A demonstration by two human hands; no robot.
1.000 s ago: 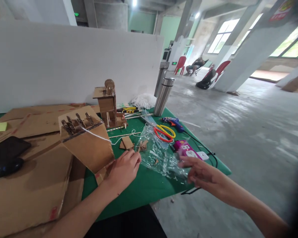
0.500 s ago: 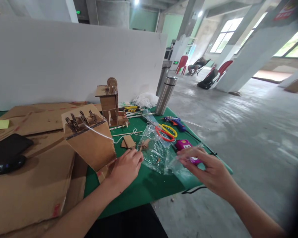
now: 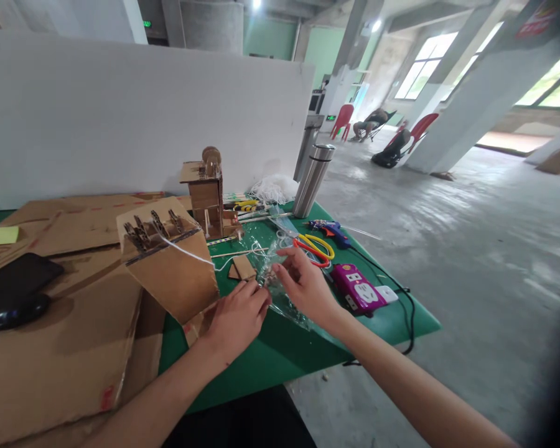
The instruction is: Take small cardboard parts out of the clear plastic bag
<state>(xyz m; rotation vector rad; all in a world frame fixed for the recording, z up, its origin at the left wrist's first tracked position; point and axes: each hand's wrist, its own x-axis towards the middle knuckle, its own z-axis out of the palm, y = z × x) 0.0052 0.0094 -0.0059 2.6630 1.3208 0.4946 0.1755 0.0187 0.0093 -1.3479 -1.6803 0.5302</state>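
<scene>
From the head camera, my left hand point(image 3: 236, 314) rests on the green table point(image 3: 280, 348) with its fingers curled in. The fingertips meet at the near edge of the clear plastic bag point(image 3: 280, 274), and they look pinched on it, though I cannot tell for certain whether it is the bag or a small scrap under it. My right hand point(image 3: 303, 283) lies just to the right of the left, almost touching it. Its fingers are half bent and spread over the bag, with thumb and forefinger closing on the crinkled film at the top.

The bag sits directly ahead of both hands and between them, its long axis running away from me toward the steel flask point(image 3: 312, 180). The right hand is on top of it and the left hand only at its near corner, so the right is the better placed of the two.

A small cardboard piece point(image 3: 243, 267) lies just beyond the left fingertips. The cardboard box with slotted parts point(image 3: 168, 261) stands to the left of that hand. Right of my right hand are the scissors point(image 3: 315, 249) and, nearer, the pink power strip point(image 3: 357, 289).
</scene>
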